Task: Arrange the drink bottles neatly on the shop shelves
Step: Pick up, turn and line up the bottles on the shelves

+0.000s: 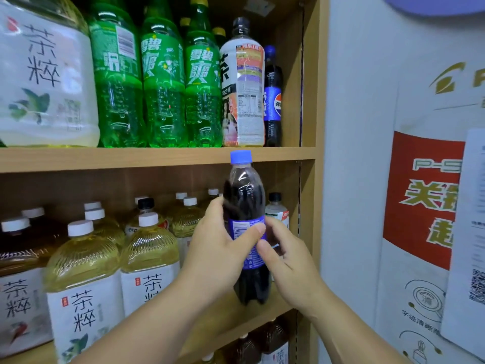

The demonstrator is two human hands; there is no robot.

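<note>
Clasped between both hands: a dark cola bottle (248,227) with a blue cap, upright, in front of the right end of the middle shelf (157,157), its cap level with that shelf's front edge and its base just above the lower shelf board (225,319). Left hand (217,248) wrapped round the blue label from the left, thumb laid across the front. Right hand (284,261) closed on the label from the right, fingertips meeting the left thumb. Just behind, at the right, a clear bottle with a black cap (277,208). To the left on the same shelf, rows of large yellow tea bottles (149,258) with white caps, and darker tea ones at far left. On the shelf above, green soda bottles (162,85), a white-labelled tea bottle (244,88) and another cola bottle (273,95) tucked in the right corner. At right, a white wall with a red poster (420,195).
</note>
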